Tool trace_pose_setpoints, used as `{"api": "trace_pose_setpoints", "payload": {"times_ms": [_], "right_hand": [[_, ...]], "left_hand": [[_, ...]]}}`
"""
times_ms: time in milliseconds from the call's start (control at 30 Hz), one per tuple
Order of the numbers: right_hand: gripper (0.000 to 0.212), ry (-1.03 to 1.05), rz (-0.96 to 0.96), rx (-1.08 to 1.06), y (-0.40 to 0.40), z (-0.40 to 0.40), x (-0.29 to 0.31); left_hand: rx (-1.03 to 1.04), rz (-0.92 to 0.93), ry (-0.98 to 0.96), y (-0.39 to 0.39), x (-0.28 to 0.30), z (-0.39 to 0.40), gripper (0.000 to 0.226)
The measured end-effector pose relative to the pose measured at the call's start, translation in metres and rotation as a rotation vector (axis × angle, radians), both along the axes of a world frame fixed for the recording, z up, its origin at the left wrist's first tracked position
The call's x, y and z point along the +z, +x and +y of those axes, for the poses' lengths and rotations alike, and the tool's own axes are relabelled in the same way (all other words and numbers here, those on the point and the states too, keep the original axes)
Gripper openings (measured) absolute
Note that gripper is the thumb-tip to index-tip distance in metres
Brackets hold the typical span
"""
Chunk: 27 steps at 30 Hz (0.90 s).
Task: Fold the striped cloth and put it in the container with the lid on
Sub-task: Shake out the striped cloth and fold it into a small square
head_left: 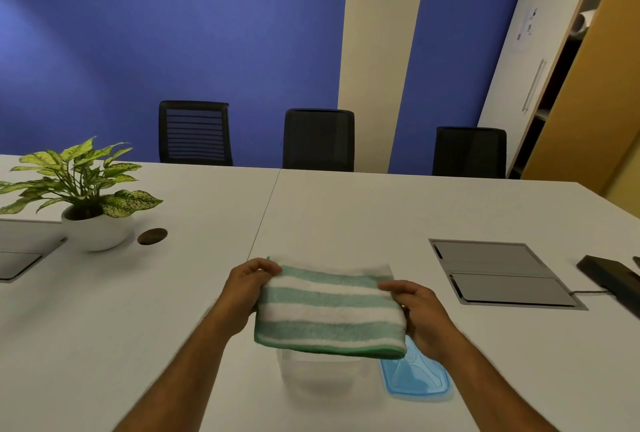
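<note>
A white table (346,210) carries a potted plant (86,203), clear container (322,376) and blue lid (415,379).

— What stood in the way over the container (322,371)?
— The folded striped cloth (330,312), held across its mouth by the left hand (247,284) and right hand (420,315); the far rim was hidden beneath it. Only the near wall showed clear.
— And to the right?
— The blue lid (415,379) lay flat on the table (138,310) just beside the container, partly under the right hand. Farther right sat a grey floor-box panel (498,274) flush in the tabletop, and a black device (609,279) with its cable.
— The left side?
— Bare table, wide open from the left forearm out to the potted plant (86,196) and a small dark disc (152,236), both well apart from the hands.
— Beyond the cloth?
— Open tabletop up to the chairs (318,140).
</note>
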State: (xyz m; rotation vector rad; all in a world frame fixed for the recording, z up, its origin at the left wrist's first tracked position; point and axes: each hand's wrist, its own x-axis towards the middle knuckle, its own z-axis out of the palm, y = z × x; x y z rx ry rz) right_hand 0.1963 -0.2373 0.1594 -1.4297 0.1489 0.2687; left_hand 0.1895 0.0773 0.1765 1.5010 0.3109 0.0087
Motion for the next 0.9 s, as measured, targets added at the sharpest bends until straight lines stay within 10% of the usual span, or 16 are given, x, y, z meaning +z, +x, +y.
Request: {"api": "trace_pose_setpoints", "payload": {"times_ms": [167,300,900], "right_hand": [[0.027,0.012,0.009,0.122,0.005,-0.010,-0.004],[0.078,-0.051,-0.019,0.226,0.007,-0.022,-0.010],[0.099,-0.290,-0.039,0.259,0.007,-0.017,0.001]], "left_hand": [[-0.269,0.039,0.039,-0.006,-0.005,0.005,0.045],[-0.467,0.060,0.184,-0.010,-0.006,0.010,0.087],[-0.501,0.034,0.338,-0.012,-0.001,-0.006,0.095]]}}
